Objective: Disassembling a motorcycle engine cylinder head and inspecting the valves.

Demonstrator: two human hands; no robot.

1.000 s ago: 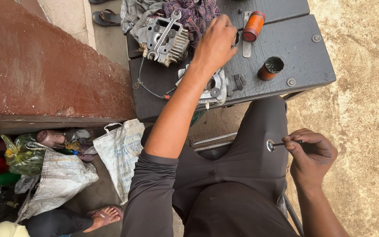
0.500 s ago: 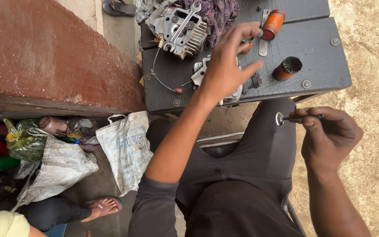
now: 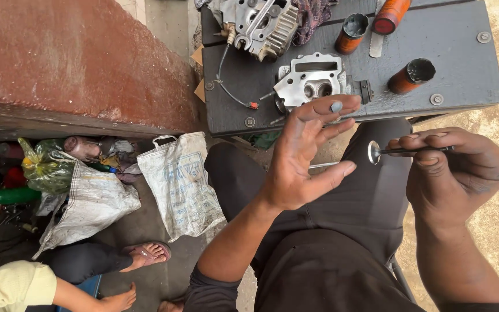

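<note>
My left hand (image 3: 304, 153) is held open over my lap, fingers spread, with a dab of grey paste on one fingertip. My right hand (image 3: 454, 173) grips a slim engine valve (image 3: 397, 151) by its stem, the round head pointing left toward the left hand. Just beyond the left hand, a flat grey metal engine part (image 3: 313, 86) with two round ports lies on the dark bench (image 3: 457, 86). A finned cylinder head (image 3: 261, 23) with a trailing wire sits at the bench's far left.
Three orange-brown cans (image 3: 411, 75) stand or lie on the bench. A rusty red slab (image 3: 76, 69) is on the left. White woven sacks (image 3: 180, 185) and bottles lie on the ground. Another person's sandalled foot (image 3: 145, 254) and arm are at the bottom left.
My left hand has drawn back from the bench toward my lap and opened, paste on a fingertip. My right hand with the valve has risen closer to it.
</note>
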